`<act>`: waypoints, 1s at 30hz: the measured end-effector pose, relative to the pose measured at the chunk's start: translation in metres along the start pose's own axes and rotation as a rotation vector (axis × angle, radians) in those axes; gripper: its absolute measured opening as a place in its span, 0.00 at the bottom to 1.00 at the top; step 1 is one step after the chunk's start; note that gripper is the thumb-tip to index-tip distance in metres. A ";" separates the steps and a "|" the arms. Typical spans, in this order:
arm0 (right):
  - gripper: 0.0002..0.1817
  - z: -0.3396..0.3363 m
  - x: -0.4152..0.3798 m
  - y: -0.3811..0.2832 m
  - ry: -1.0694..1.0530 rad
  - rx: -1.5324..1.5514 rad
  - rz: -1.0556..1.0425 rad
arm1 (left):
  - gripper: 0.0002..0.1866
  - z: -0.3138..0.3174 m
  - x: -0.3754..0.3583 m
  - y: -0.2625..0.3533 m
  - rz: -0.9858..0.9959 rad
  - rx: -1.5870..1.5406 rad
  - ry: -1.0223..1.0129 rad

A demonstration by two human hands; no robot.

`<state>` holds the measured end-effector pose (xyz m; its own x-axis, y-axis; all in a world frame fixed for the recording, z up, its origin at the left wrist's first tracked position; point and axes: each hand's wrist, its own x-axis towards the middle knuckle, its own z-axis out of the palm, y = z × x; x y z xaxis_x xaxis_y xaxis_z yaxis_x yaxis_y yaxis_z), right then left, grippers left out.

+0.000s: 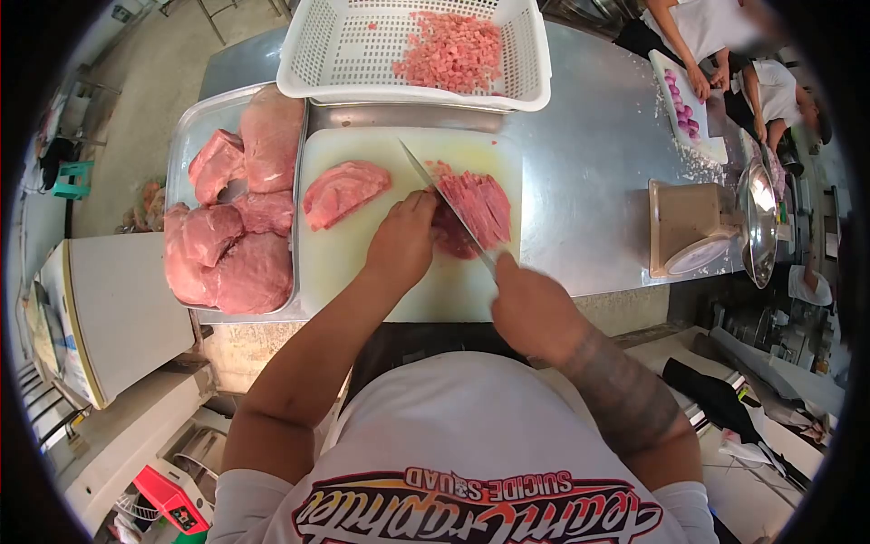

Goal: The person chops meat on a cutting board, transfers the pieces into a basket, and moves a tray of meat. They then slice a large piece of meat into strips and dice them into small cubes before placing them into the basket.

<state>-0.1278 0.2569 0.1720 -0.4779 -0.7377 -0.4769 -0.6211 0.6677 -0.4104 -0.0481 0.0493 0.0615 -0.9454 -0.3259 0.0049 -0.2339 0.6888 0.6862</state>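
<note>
My right hand [535, 304] is wrapped round the handle of a long knife [462, 213]. Its blade slants up and to the left across a piece of raw meat [480, 207] that is cut into strips. My left hand [404, 238] presses on the meat at the left side of the blade, fingers bent and partly hidden. Both hands are over a white cutting board [362, 281]. A larger slab of meat [344, 192] lies on the board's left part, apart from my hands.
Left of the board, a metal tray [178, 154] holds several big meat pieces. Behind it stands a white perforated basket [317, 54] with diced meat [453, 53]. A scale [693, 227] stands at right. Co-workers' hands [707, 80] are near a board of purple onions [681, 104].
</note>
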 end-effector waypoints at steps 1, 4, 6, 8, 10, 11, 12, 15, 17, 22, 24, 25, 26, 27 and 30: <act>0.15 -0.004 -0.020 0.004 -0.044 -0.006 0.030 | 0.23 0.001 0.001 0.000 0.015 -0.009 0.024; 0.16 0.035 -0.022 0.032 -0.072 0.002 0.111 | 0.22 0.002 0.002 -0.005 0.034 0.004 -0.009; 0.15 0.065 -0.002 0.043 0.006 -0.021 0.074 | 0.23 0.002 -0.002 -0.002 0.036 -0.015 0.021; 0.15 0.066 0.017 0.044 0.066 -0.031 0.044 | 0.23 0.002 -0.002 0.000 0.009 -0.007 0.036; 0.15 0.050 0.021 0.039 0.106 -0.018 0.044 | 0.23 0.000 0.001 0.004 -0.039 0.019 0.016; 0.13 0.040 0.012 0.032 0.106 -0.011 0.044 | 0.23 -0.002 0.004 0.005 -0.036 0.036 0.008; 0.13 0.031 0.000 0.027 0.089 -0.002 0.046 | 0.23 -0.004 0.005 0.006 -0.040 0.053 -0.004; 0.13 0.004 -0.035 0.017 0.018 0.029 0.064 | 0.23 -0.001 0.003 0.002 -0.019 0.037 -0.002; 0.13 -0.011 -0.049 0.014 -0.057 0.056 0.087 | 0.23 0.000 0.003 0.001 -0.006 0.020 0.011; 0.12 0.007 -0.026 0.021 -0.037 0.026 0.018 | 0.23 -0.001 0.002 0.004 0.006 -0.021 0.029; 0.11 0.026 -0.004 0.020 0.017 0.022 0.002 | 0.22 0.007 0.001 -0.002 0.003 0.003 0.045; 0.11 0.033 0.010 0.019 0.039 0.025 0.007 | 0.21 0.007 0.003 -0.003 0.000 0.017 0.055; 0.11 0.041 0.023 0.018 0.060 0.030 0.013 | 0.21 0.007 0.003 -0.004 -0.026 0.013 0.031; 0.11 0.051 0.037 0.017 0.099 0.046 -0.014 | 0.21 0.003 0.003 0.000 -0.052 0.007 0.002; 0.13 0.060 0.072 0.016 0.179 0.075 -0.056 | 0.21 0.004 0.001 0.000 -0.039 -0.007 -0.002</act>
<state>-0.1346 0.2204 0.0849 -0.5509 -0.7752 -0.3092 -0.6049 0.6261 -0.4920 -0.0499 0.0518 0.0584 -0.9360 -0.3512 -0.0230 -0.2686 0.6708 0.6913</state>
